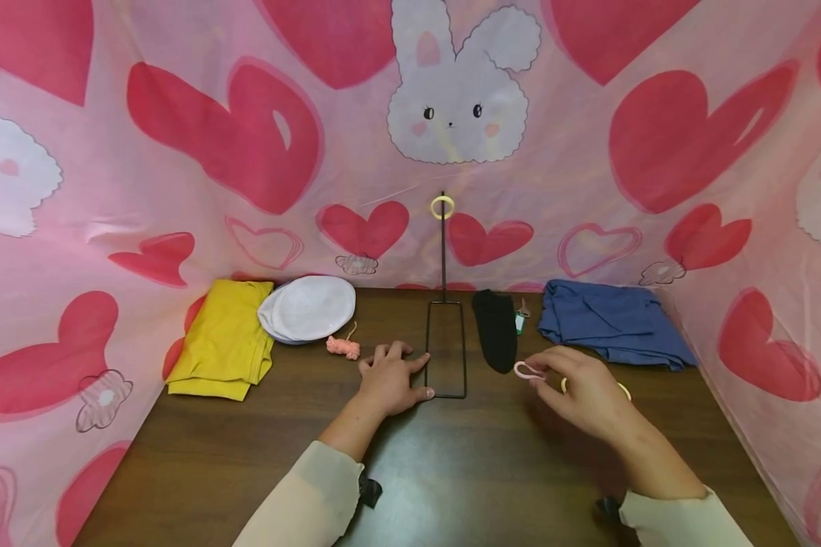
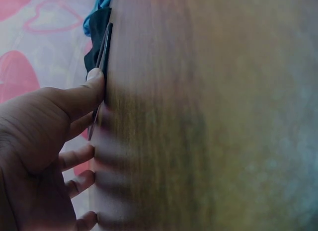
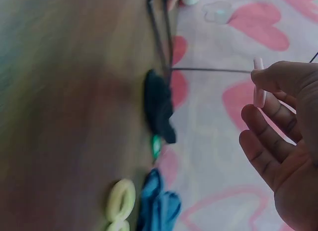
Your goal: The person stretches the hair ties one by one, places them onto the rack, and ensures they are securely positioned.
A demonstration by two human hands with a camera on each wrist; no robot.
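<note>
The left hand (image 1: 390,377) lies flat, fingers spread, pressing the wire stand's base (image 1: 446,351) to the table (image 1: 246,456), probably steadying it. The right hand (image 1: 584,391) pinches a pink ring (image 1: 528,371) just above the table, beside the black sock (image 1: 496,329). A yellow ring (image 1: 442,207) already tops the rod.

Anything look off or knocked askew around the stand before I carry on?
Nothing stands out. The wire stand sits upright with a yellow ring on its tip, the left hand pressing its base. The right hand pinches a pink ring. The folded cloths and black sock lie flat.
</note>
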